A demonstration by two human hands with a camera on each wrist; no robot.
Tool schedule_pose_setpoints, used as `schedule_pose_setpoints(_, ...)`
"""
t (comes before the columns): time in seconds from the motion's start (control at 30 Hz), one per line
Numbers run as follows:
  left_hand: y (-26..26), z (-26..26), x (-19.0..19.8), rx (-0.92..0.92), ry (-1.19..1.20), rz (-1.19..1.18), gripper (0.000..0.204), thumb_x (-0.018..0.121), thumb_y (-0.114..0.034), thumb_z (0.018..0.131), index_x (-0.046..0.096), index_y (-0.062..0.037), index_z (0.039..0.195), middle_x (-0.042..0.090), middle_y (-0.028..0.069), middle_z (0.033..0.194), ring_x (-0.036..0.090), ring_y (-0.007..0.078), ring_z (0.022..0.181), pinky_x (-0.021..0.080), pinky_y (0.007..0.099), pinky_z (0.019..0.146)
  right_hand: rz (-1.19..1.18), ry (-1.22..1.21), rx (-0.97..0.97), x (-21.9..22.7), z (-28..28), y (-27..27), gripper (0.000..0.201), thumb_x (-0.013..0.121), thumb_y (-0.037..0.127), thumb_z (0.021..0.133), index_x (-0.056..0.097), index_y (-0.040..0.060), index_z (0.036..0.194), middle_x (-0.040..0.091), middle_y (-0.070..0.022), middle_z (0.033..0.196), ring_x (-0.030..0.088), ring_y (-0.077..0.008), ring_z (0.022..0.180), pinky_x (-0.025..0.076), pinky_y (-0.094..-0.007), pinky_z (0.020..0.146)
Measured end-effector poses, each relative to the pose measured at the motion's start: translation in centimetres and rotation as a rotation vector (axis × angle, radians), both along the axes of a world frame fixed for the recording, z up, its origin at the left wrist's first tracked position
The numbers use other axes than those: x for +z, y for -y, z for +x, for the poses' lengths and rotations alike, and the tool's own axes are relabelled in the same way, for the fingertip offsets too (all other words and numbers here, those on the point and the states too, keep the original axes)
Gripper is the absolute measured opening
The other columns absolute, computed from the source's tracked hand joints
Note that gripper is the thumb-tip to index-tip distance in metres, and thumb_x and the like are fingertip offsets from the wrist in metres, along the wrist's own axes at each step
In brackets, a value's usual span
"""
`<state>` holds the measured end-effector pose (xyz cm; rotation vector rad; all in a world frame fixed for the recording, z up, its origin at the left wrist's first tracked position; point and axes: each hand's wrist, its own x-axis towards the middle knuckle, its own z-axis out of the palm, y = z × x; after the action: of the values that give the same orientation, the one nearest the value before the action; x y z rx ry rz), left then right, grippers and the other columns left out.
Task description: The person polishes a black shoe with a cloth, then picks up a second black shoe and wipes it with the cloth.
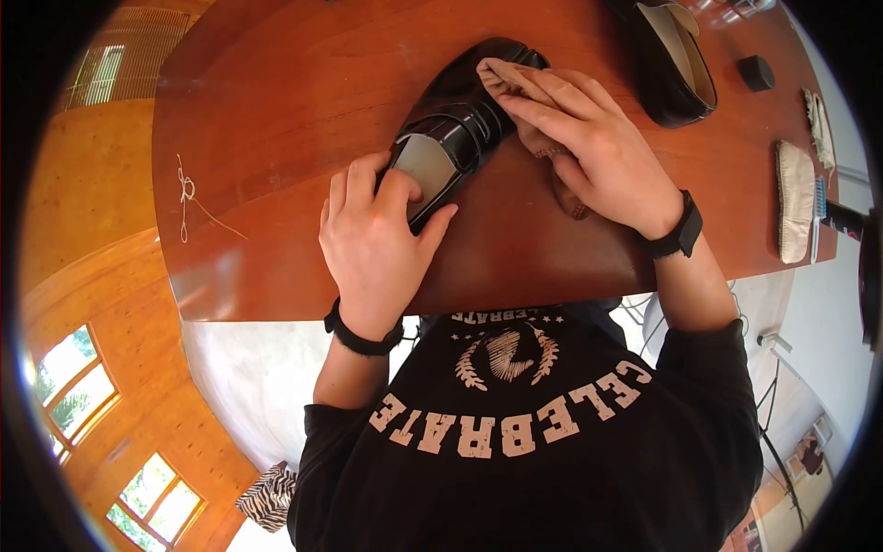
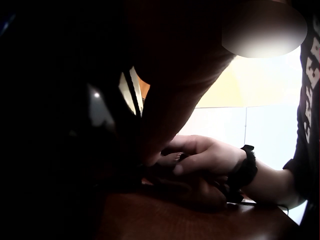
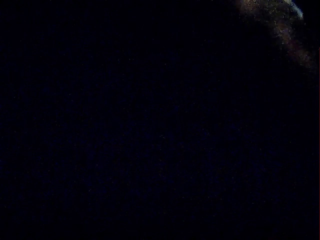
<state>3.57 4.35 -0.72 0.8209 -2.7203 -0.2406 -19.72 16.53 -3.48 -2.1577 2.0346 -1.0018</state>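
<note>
Room: orange-toned wood fills the left side of the head view, with bright windows (image 1: 79,386) at lower left; pale floor (image 1: 244,368) shows below the counter, with a zebra-patterned item (image 1: 269,497) on it.
Counter: a glossy reddish-brown top (image 1: 303,138) with a curved edge, spanning the upper part of the frame.
Shirt: black, with pale lettering (image 1: 497,432), at lower centre.
Black shoe being handled: on the counter, upper centre, toe towards upper right and heel towards lower left.
Second black shoe (image 1: 644,74): upper right, apart from the first, its pale lining visible.
Left hand (image 1: 372,235): grips the heel end, one finger inside the opening, the others along the outer side, thumb near the opposite edge.
Right hand (image 1: 602,147): holds a brown cloth (image 1: 529,97) between fingers and thumb, fingers extended towards the shoe's toe.
Step in hand: probably wiping or polishing the toe.
Next move: seems to call for a braced heel and even cloth pressure over the leather.
Brush and pad: a blue-bristled brush (image 1: 818,216) beside a beige pad (image 1: 794,202), right edge of the counter.
Small things: a dark round item (image 1: 757,73) at upper right; a looped pale string (image 1: 188,189) at left.
Wrist views: the left is mostly dark; the right is almost black, with its contents unclear.
</note>
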Motion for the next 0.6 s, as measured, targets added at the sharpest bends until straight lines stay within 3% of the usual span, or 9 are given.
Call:
schedule_pose_setpoints(0.27,0.9,0.3,0.1,-0.085,-0.028,0.011,0.038,0.092,-0.014,0.060,0.060,-0.0060,0.078,0.068,0.0106,0.114,0.064,0.0334,0.101,0.054,0.0425,0.081,0.065,0.010,-0.233,-1.4,-0.9,-0.3,0.064,0.062,-0.007,0.074,0.060,0.0073,0.136,0.059,-0.0115,0.142,0.054,-0.0413,0.127,0.046,-0.0460,0.109)
schedule_pose_setpoints(0.47,1.4,0.4,0.2,-0.140,-0.032,0.022,0.039,0.092,-0.013,0.057,0.060,-0.0056,0.077,0.068,0.0108,0.115,0.065,0.0337,0.101,0.054,0.0424,0.081,0.032,0.074,-0.029,0.0,-0.1,-0.1,0.061,0.062,-0.008,0.075,0.062,0.0078,0.134,0.061,-0.0131,0.137,0.054,-0.0406,0.126,0.046,-0.0456,0.108)
schedule_pose_setpoints(0.6,2.2,0.7,0.5,-0.191,-0.023,0.050,0.040,0.092,-0.012,0.055,0.059,-0.0054,0.076,0.069,0.0108,0.115,0.065,0.0337,0.103,0.054,0.0426,0.081,0.075,0.032,-0.153,-0.5,-0.8,-0.3,0.056,0.061,-0.009,0.076,0.064,0.0064,0.130,0.060,-0.0101,0.140,0.055,-0.0384,0.126,0.046,-0.0451,0.108)
